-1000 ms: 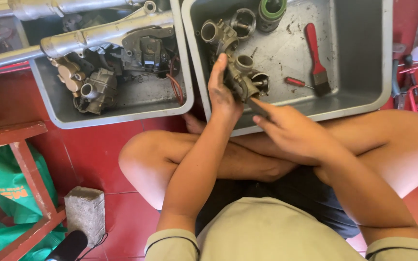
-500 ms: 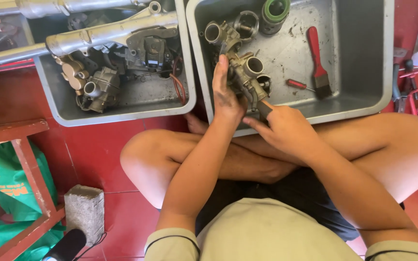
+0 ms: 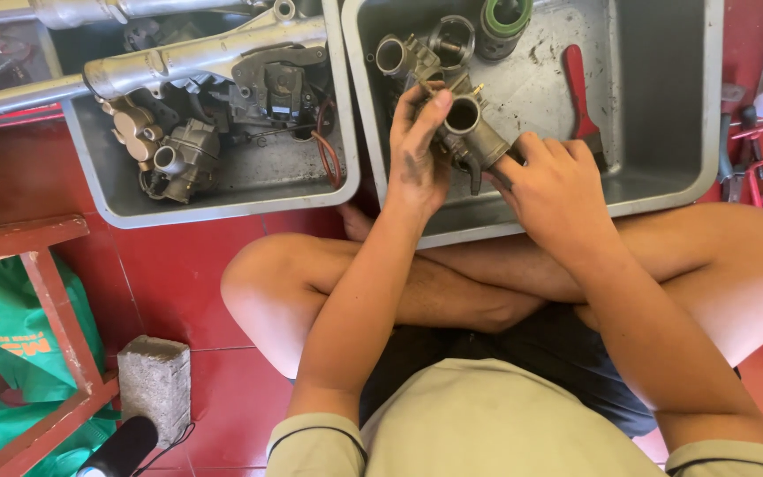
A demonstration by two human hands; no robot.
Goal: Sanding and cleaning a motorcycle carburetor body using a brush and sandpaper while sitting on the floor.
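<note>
Person sits cross-legged on red floor (image 3: 178,291), both hands up over the near edge of the right grey tub (image 3: 664,190). Carburetor (image 3: 465,132) is held between the hands, above that tub's front wall. It is dull brass-grey cast metal, grimy, with a round open bore facing up, a short stubby body angled down-right and a small dark hose or lever hanging off its underside. Left hand (image 3: 417,155) is wrapped on the carburetor's left side, fingers curled closed around it, thumb pressed near the bore rim; fingers smudged dark. Right hand (image 3: 558,190) grips the lower right end, fingers folded over it, tips hidden under the part.

Inside the right tub: a second carburetor body (image 3: 404,57) just behind the held one, a round metal ring part (image 3: 452,40), a green-ringed cylinder (image 3: 505,18), a red-handled brush (image 3: 580,93) lying apart to the right. Left grey tub (image 3: 222,208) holds a long silver fork tube (image 3: 187,62), an engine part (image 3: 267,88) and a brake caliper (image 3: 178,159). Concrete block (image 3: 156,384) and red wooden stool (image 3: 46,291) sit at lower left.
</note>
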